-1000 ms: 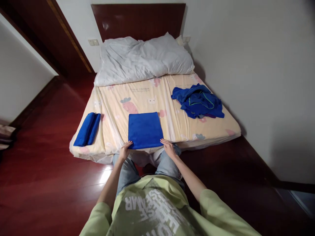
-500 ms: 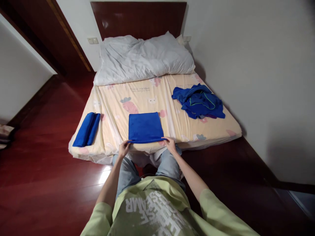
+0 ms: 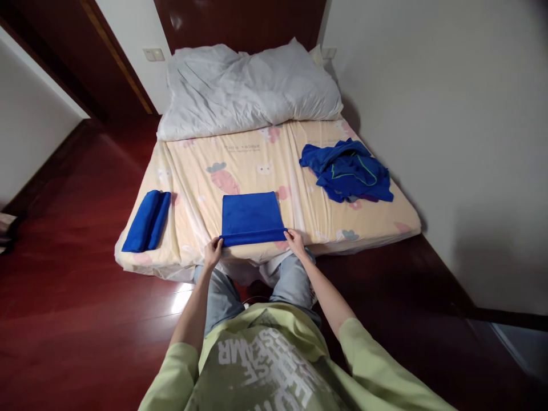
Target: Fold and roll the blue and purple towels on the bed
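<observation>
The left hand (image 3: 213,251) and right hand (image 3: 295,242) pinch the near corners of a rectangular blue cloth (image 3: 252,214) near the front of a cream patterned bedsheet (image 3: 188,182), with room before the folded blue fabric bundle (image 3: 148,221) leftward and crumpled blue clothes (image 3: 349,171) far right.

The head-worn camera looks forward and steeply down, from above the pale-green T-shirt with white lettering (image 3: 265,354), across the near edge of the cream, carrot-printed bed (image 3: 250,178) toward its dark-brown rectangular headboard (image 3: 244,20), farther off and cropped above; the flat blue folded cloth (image 3: 252,214) sits near mid-view.
</observation>
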`<state>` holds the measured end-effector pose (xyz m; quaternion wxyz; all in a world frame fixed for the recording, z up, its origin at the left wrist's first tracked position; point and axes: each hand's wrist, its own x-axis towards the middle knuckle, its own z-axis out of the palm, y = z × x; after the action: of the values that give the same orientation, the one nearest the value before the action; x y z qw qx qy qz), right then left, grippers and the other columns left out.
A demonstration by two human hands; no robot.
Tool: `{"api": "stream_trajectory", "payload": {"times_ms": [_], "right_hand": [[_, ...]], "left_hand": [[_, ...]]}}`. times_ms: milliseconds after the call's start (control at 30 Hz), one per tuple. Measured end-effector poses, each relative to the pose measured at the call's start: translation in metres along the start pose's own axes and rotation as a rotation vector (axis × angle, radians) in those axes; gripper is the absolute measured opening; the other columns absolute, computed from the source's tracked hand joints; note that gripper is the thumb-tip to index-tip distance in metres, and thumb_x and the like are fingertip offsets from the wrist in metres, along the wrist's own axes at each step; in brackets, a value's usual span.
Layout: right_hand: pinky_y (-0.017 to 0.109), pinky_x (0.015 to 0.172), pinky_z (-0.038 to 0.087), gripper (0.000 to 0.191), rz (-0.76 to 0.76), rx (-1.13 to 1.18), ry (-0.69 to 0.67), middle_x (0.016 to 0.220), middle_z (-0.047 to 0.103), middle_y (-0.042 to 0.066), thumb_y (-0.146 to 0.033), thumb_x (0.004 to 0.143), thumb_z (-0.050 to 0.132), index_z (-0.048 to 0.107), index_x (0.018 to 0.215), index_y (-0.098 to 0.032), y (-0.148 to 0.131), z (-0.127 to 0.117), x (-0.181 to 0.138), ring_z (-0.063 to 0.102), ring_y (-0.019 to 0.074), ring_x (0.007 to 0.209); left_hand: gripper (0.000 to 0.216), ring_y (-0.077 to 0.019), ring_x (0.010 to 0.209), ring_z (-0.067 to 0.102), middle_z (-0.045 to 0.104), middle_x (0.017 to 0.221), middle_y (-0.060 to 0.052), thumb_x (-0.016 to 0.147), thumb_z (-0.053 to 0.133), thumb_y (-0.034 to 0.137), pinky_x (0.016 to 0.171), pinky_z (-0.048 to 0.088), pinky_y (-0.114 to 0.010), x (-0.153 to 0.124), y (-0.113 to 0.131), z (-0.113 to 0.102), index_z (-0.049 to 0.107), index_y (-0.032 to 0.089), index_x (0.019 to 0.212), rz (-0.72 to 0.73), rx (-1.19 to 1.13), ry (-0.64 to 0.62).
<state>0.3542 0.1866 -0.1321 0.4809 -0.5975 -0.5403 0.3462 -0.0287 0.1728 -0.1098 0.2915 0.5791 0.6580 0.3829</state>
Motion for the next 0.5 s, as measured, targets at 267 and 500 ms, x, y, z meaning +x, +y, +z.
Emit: {"api": "stream_trajectory", "payload": {"times_ms": [267, 500], "right_hand": [[0.032, 0.067, 0.049, 0.047, -0.02, -0.007, -0.012, 0.073, 0.066, 0.005, -0.066, 0.086, 0.056, 0.064, 0.078, -0.02, 0.0006, 0.0007, -0.0027, 0.06, 0.0203, 0.069], [0.034, 0.074, 0.053, 0.049, -0.006, -0.046, -0.005, 0.08, 0.071, 0.007, -0.066, 0.086, 0.056, 0.066, 0.084, -0.018, 0.0053, 0.0011, -0.0025, 0.063, 0.0215, 0.075]], "left_hand": [[0.042, -0.0205, 0.073, 0.064, 0.069, 0.075, -0.004, 0.089, 0.051, 0.057, 0.069, 0.049, -0.029, -0.002, -0.0013, 0.0024, 0.069, 0.019, 0.084, -0.041, -0.015, -0.002], [0.04, -0.0212, 0.074, 0.065, 0.07, 0.076, -0.005, 0.088, 0.054, 0.055, 0.069, 0.05, -0.03, -0.005, 0.0034, 0.006, 0.071, 0.018, 0.086, -0.09, -0.025, 0.045]]}}
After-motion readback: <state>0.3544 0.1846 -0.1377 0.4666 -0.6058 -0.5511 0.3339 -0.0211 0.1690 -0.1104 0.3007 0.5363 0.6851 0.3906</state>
